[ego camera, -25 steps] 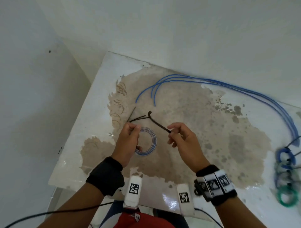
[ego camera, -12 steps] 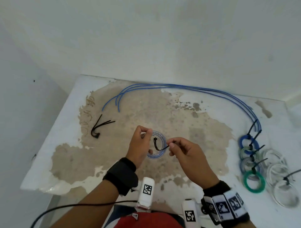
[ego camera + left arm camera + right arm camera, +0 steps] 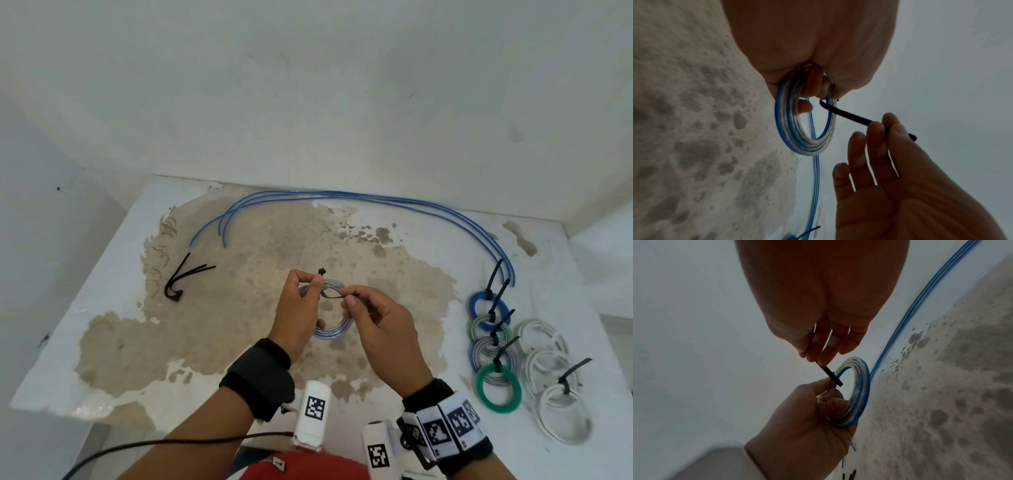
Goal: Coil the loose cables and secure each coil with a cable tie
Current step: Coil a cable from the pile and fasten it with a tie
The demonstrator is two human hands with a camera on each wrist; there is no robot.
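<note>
Overhead, our left hand [image 3: 297, 308] grips the coil [image 3: 337, 327] above the table [image 3: 102, 329], right hand [image 3: 375, 322] pinching the cable tie [image 3: 334, 296]; from the left wrist, the tie's length runs sideways through the upright ring; from the right wrist, we should keep it taut while feeding its tail into the head.

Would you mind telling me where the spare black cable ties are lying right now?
In the head view, the spare black cable ties lie on the left part of the table, just below the loose blue cables' free ends and left of the left hand.
</note>
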